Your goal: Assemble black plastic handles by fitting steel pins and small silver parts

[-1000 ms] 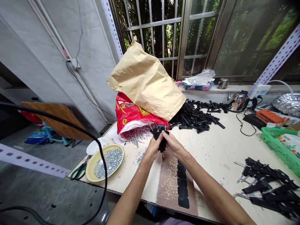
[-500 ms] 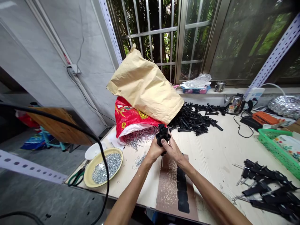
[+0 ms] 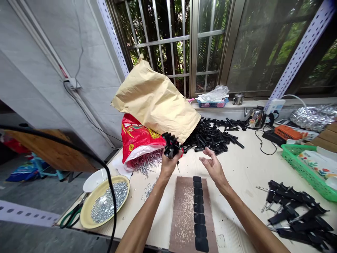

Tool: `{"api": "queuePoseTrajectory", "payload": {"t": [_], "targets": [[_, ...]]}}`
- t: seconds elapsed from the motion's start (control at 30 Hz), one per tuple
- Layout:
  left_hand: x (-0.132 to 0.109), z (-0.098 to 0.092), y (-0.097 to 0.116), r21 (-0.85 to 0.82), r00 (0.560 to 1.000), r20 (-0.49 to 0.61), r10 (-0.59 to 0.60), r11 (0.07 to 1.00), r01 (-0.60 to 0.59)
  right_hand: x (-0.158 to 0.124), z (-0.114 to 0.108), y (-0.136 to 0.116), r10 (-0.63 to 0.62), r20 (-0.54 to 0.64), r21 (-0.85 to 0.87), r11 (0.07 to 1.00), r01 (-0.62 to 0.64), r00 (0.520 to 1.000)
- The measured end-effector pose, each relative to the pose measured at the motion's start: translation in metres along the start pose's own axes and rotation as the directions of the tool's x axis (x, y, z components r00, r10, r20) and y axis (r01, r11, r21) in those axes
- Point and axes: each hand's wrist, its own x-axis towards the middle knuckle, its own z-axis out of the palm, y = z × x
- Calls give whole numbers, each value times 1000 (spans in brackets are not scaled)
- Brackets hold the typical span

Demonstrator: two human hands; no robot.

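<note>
My left hand (image 3: 169,165) is closed around a bunch of black plastic parts (image 3: 171,146), raised in front of the red bag (image 3: 139,135); a thin metal rod seems to stick out below. To its right, my right hand (image 3: 215,170) is held above the table with its fingers apart and nothing in them. Just beyond it lies a heap of black plastic parts (image 3: 210,138). Between my forearms is a brown strip of board (image 3: 175,218), specked with pale crumbs and bearing a row of black square pads (image 3: 199,218).
Metal rods (image 3: 147,162) spill from the red bag under a big paper sack (image 3: 158,102). A yellow bowl (image 3: 84,212) of small metal pieces and green-handled scissors (image 3: 70,218) are at left. Black assemblies with rods (image 3: 297,207), a green basket (image 3: 302,172) and a kettle (image 3: 255,117) stand right.
My hands have come apart. My right hand has let go of the black parts and moved right with fingers spread, while my left hand keeps them. The view has shifted slightly.
</note>
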Motion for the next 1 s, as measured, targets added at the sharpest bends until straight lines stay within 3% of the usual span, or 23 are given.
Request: {"api": "queuePoseTrajectory", "payload": {"t": [0.1, 0.17, 0.27, 0.33, 0.47, 0.6, 0.7, 0.8, 0.87, 0.93, 1.0], "targets": [[8, 9, -11, 134, 997, 67, 34, 990, -43, -5, -13, 11, 24, 3, -40, 999, -24, 1000], [10, 15, -25, 300, 976, 214, 41, 948, -106, -9, -21, 17, 45, 0, -80, 996, -45, 999], [14, 21, -53, 463, 882, 471, 7, 850, -253, -12, -37, 23, 69, -61, -176, 981, -79, 996], [17, 25, -73, 496, 812, 584, 8, 789, -364, -11, -47, 25, 64, -104, -222, 971, -86, 993], [23, 32, -107, 494, 717, 697, -18, 737, -462, -5, -59, 25, 5, -163, -253, 966, -47, 987], [31, 31, -125, 526, 675, 737, 25, 607, -596, -3, -65, 23, -29, -188, -269, 963, -23, 982], [37, 28, -118, 517, 654, 753, 65, 556, -651, -4, -69, 18, -41, -209, -265, 964, -17, 977], [31, 32, -87, 495, 649, 750, 132, 539, -682, -4, -69, 14, -1, -244, -204, 978, -51, 970], [14, 40, -57, 450, 619, 759, 202, 524, -723, -5, -65, 14, 123, -180, -129, 981, -148, 976], [-12, 51, -29, 406, 584, 764, 276, 497, -767, -9, -54, 15, 247, -28, -77, 965, -249, 968], [-41, 62, -8, 345, 508, 800, 318, 449, -824, -18, -39, 18, 225, 24, -50, 973, -223, 974]]}}
